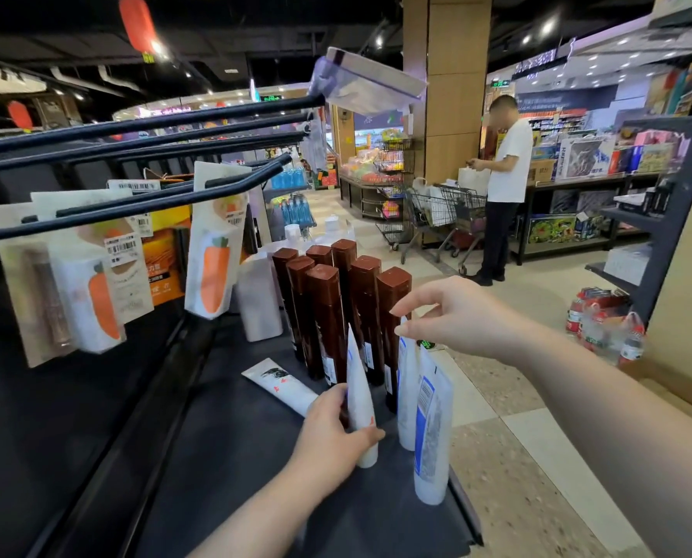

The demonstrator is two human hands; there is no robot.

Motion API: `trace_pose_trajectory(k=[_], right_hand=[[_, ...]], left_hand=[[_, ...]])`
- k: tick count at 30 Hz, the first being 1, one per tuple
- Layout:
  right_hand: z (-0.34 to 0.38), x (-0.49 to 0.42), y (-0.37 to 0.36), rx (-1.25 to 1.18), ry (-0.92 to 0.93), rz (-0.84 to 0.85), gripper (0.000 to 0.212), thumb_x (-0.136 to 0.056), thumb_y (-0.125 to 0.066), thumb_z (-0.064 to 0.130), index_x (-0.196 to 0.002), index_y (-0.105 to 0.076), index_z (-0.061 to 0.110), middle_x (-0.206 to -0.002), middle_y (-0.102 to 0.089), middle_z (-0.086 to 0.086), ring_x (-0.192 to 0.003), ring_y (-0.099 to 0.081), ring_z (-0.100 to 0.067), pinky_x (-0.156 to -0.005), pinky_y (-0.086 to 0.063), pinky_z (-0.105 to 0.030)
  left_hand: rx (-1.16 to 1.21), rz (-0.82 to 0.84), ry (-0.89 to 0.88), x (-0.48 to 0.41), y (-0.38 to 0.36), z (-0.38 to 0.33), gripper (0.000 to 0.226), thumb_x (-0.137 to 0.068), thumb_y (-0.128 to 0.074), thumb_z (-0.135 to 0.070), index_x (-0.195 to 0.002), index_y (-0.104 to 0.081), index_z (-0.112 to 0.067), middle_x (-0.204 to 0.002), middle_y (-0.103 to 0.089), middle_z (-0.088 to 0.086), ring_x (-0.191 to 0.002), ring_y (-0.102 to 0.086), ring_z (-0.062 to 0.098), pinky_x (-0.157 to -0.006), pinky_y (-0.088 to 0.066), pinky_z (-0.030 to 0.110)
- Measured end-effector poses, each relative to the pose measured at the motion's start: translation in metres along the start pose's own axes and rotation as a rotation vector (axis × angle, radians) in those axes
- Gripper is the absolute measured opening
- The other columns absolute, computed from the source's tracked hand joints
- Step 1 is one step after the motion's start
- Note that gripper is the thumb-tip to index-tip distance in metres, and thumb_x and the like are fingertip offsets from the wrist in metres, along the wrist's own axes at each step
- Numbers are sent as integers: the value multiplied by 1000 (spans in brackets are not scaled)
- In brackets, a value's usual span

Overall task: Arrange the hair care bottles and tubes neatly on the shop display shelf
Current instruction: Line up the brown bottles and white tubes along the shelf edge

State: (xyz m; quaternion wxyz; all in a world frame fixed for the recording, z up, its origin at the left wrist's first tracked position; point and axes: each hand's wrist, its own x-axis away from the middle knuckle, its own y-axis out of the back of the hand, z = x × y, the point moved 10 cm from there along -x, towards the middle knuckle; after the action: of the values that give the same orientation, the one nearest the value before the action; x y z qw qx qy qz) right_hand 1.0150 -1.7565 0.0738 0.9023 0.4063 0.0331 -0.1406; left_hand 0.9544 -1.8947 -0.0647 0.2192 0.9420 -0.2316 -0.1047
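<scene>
The left hand (336,428) curls around 1 upright white tube (358,380) on the shelf (223,457). The right hand (457,316) pinches the crimped top of a neighbouring tube (406,396) just beside it. Brown bottles (328,316) stand beyond both hands.

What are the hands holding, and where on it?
The left hand grips a white plastic tube with red print round its lower half. The right hand pinches the flat top edge of a white tube with a blue label.
</scene>
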Motion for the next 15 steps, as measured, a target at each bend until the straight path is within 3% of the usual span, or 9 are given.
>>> trace_pose_trajectory(k=[9, 15], right_hand=[[0, 0, -1, -1, -12, 12, 17, -81, -70, 32, -97, -66, 34, -115, -61, 13, -94, -64, -7, -89, -52, -36], [8, 7, 8, 47, -5, -26, 17, -82, -69, 31, -99, -67, 30, -116, -62, 11, -95, -64, -10, -90, -48, -32]], left_hand=[[28, 13, 7, 0, -8, 2, 50, -56, -73, -33, -102, -54, -27, -100, -62, -3, -94, -59, 14, -89, -50, 37], [65, 12, -16, 3, 5, 4, 49, -70, -77, -15, -110, -51, -27, -104, -59, -3, -94, -60, 12, -81, -49, 20]])
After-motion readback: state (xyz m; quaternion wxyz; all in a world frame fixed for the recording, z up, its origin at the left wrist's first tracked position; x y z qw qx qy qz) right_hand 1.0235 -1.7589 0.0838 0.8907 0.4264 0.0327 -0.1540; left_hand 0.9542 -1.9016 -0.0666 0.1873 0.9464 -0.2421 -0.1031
